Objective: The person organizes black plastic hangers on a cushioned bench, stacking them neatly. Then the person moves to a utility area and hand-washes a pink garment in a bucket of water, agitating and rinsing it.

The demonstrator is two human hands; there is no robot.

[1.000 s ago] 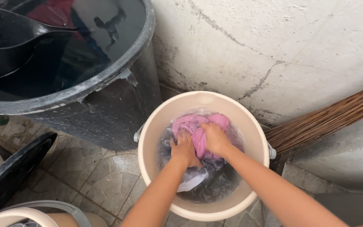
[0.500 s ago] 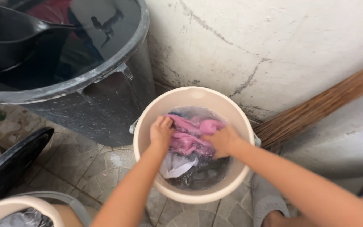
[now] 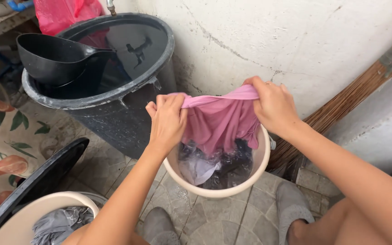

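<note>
You are holding a wet pink garment [image 3: 218, 120] stretched between your 2 hands, directly above the beige bucket [image 3: 259, 165], so that its lower folds are hanging down into the bucket and any water is falling back inside rather than onto the tiles. Your left hand [image 3: 166, 122] is closed around the garment's left end, fingers curled over a bunched corner. Your right hand [image 3: 273, 106] is clenched on the right end, pinching the top edge taut, which is keeping the cloth spread between them.

Inside the bucket, under the hanging cloth, dark and white laundry [image 3: 214, 170] is sitting in water. Just left of the bucket a big grey water barrel [image 3: 114, 97] is standing full, with a black dipper [image 3: 53, 59] resting on its rim. Behind the bucket the cracked white wall [image 3: 296, 41] is closing off the space, and to the bucket's right a stick broom [image 3: 364, 88] is leaning against it. Below the bucket your 2 grey slippers [image 3: 291, 208] are planted on the tiled floor [image 3: 110, 172]. Further left and lower, another beige basin [image 3: 19, 222] is holding grey cloth, beside a black lid [image 3: 32, 181].
</note>
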